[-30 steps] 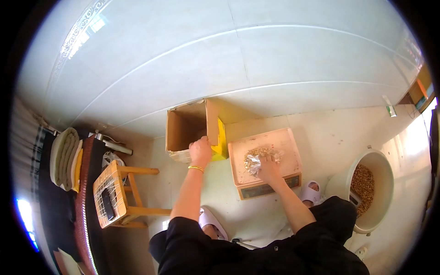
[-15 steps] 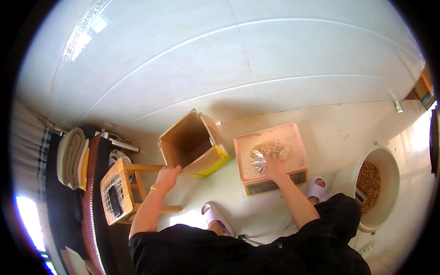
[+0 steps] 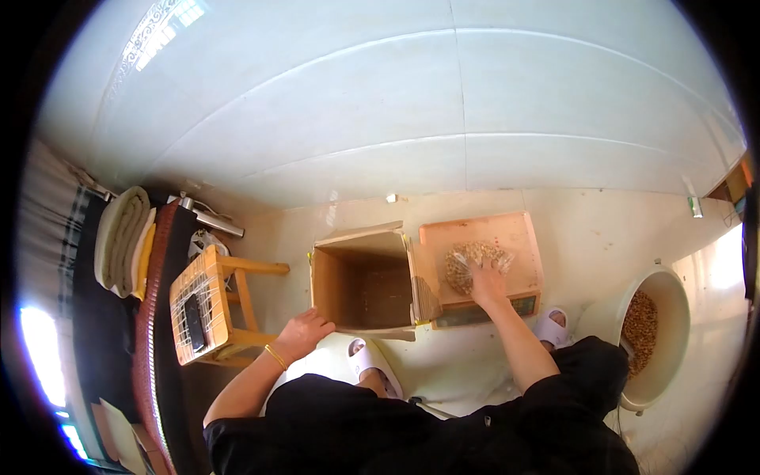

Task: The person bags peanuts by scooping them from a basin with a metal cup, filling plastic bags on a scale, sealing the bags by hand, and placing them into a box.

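the open cardboard box (image 3: 364, 289) stands at centre, its right flap up against the left edge of the pink scale tray (image 3: 518, 237), with little room between. the left hand (image 3: 305, 334) touches the box's near-left corner; how tightly its grip closes, i cannot tell. the right hand (image 3: 488, 283) lies over the clear, crinkly plastic bag (image 3: 459, 269) of tan, nubbly pieces on the tray; whether its grip pinches is hidden. bare floor (image 3: 590, 229) opens between tray and round pale bucket (image 3: 673, 332) at right. the scale's display strip (image 3: 467, 314) is too small to read. a wooden stool (image 3: 237, 273) sits left.
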`<control>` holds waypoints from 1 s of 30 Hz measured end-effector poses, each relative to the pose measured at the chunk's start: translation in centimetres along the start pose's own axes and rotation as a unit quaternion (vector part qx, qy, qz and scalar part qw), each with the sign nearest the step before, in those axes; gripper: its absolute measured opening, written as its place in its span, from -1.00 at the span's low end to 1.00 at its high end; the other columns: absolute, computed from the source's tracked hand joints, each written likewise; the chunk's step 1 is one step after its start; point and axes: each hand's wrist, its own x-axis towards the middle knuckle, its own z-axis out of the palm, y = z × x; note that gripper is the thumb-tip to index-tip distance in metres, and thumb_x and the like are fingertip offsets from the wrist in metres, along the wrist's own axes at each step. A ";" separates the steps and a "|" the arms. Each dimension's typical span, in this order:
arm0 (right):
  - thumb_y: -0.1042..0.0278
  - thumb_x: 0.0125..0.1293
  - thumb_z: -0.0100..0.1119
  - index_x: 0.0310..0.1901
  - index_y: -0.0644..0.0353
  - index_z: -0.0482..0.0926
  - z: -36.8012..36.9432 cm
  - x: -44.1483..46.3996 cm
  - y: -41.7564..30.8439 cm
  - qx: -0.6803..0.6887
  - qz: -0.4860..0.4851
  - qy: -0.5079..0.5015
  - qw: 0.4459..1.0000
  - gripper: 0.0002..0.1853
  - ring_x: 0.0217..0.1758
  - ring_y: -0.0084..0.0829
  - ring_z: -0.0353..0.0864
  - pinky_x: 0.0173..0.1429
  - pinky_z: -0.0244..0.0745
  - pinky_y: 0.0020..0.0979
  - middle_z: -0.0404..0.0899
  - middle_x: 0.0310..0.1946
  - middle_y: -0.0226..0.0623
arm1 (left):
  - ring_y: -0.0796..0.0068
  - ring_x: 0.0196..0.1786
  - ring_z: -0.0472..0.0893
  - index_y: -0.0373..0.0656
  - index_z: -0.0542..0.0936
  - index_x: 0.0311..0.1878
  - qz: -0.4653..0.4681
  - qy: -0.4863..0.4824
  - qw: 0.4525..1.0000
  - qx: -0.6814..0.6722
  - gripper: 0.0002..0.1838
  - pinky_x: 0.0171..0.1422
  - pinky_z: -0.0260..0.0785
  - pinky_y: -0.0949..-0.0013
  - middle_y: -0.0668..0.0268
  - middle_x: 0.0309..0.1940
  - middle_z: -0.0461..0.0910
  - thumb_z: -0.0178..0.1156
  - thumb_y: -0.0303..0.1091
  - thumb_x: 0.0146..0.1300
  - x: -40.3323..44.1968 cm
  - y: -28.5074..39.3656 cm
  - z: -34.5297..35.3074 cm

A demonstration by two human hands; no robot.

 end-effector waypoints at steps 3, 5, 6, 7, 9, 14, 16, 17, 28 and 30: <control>0.54 0.06 0.07 -0.01 0.13 0.48 0.7 0.2 0.6 -0.003 -0.004 -0.016 1.000 -0.62 0.04 0.00 0.46 0.02 0.44 -0.11 0.46 -0.10 0.03 | 0.26 -0.17 0.55 -0.10 0.46 -0.33 -0.012 -0.035 0.999 0.025 -0.88 0.18 0.38 0.23 0.26 -0.45 0.48 0.10 -0.43 0.01 -0.5 -0.1 -0.5; 0.56 0.03 0.09 -0.14 0.21 0.53 1.4 1.0 0.8 0.016 0.009 -0.024 1.000 -0.71 -0.07 0.02 0.51 -0.03 0.45 -0.12 0.51 -0.21 0.07 | 0.22 -0.13 0.54 -0.12 0.49 -0.24 -0.048 -0.083 0.995 0.009 -0.83 0.15 0.38 0.24 0.23 -0.36 0.51 0.13 -0.41 0.05 -0.1 0.1 -1.1; 0.56 0.04 0.08 -0.19 0.24 0.52 1.0 1.4 0.5 0.095 0.055 0.031 0.993 -0.76 -0.13 0.01 0.53 -0.07 0.46 -0.13 0.53 -0.28 0.04 | 0.22 -0.13 0.54 -0.12 0.49 -0.24 -0.047 -0.083 0.995 0.011 -0.83 0.15 0.38 0.24 0.23 -0.36 0.51 0.13 -0.41 0.05 0.6 0.4 -1.8; 0.55 0.06 0.07 -0.23 0.27 0.52 0.4 1.7 0.3 0.172 0.101 0.085 0.976 -0.81 -0.19 0.01 0.55 -0.11 0.47 -0.14 0.55 -0.36 0.02 | 0.19 -0.09 0.53 -0.13 0.50 -0.17 -0.066 -0.046 0.996 -0.029 -0.79 0.14 0.38 0.24 0.20 -0.27 0.52 0.14 -0.40 0.09 1.5 1.1 -2.8; 0.55 0.06 0.08 -0.25 0.26 0.50 -1.6 3.1 -0.1 0.191 0.055 0.127 0.972 -0.82 -0.22 0.02 0.54 -0.13 0.45 -0.14 0.54 -0.37 0.00 | 0.17 -0.05 0.52 -0.14 0.50 -0.10 -0.085 -0.007 0.994 -0.070 -0.75 0.12 0.37 0.23 0.17 -0.19 0.53 0.15 -0.38 0.12 3.4 2.3 -4.6; 0.59 0.10 0.11 -0.24 0.29 0.48 -11.6 1.9 -6.3 0.285 -0.071 0.154 0.944 -0.84 -0.27 -0.06 0.55 -0.20 0.43 -0.24 0.55 -0.32 -0.02 | 0.05 0.13 0.43 -0.09 0.37 0.20 -0.085 0.125 0.979 -0.137 -0.43 0.17 0.34 0.17 0.10 0.13 0.39 0.27 -0.40 0.08 9.8 5.2 -10.4; 0.62 0.09 0.13 -0.23 0.30 0.46 -15.7 0.4 -9.4 0.305 -0.163 0.160 0.924 -0.82 -0.27 -0.10 0.56 -0.18 0.45 -0.31 0.54 -0.33 -0.08 | 0.05 0.15 0.42 -0.08 0.33 0.25 -0.086 0.141 0.976 -0.139 -0.36 0.17 0.34 0.17 0.10 0.17 0.36 0.29 -0.40 0.05 12.3 6.9 -13.3; 0.62 0.09 0.13 -0.23 0.30 0.46 -17.3 -0.3 -10.7 0.304 -0.165 0.158 0.925 -0.82 -0.27 -0.10 0.56 -0.18 0.45 -0.31 0.54 -0.33 -0.08 | 0.06 0.12 0.44 -0.07 0.30 0.28 -0.073 0.168 0.975 -0.128 -0.30 0.14 0.36 0.18 0.09 0.14 0.39 0.31 -0.41 0.02 13.3 7.6 -14.4; 0.49 0.25 0.11 0.22 0.08 0.32 -15.3 -1.4 -13.8 0.484 -0.220 0.016 0.847 -0.51 -0.13 -0.29 0.54 -0.04 0.46 -0.32 0.53 -0.11 -0.13 | 0.10 -0.39 0.59 -0.27 0.53 -0.30 -0.190 0.162 0.946 -0.208 -0.88 -0.28 0.47 0.25 0.05 -0.46 0.58 0.18 -0.54 0.05 12.9 0.1 -7.6; 0.47 0.24 0.12 0.17 0.09 0.37 -14.0 -0.7 -12.7 0.484 -0.210 0.072 0.847 -0.57 -0.21 -0.26 0.56 -0.18 0.46 -0.30 0.54 -0.16 -0.08 | 0.08 -0.40 0.58 -0.29 0.52 -0.30 -0.393 0.026 0.822 -0.411 -0.90 -0.29 0.46 0.28 0.02 -0.50 0.57 0.15 -0.54 0.08 12.2 -0.3 -5.5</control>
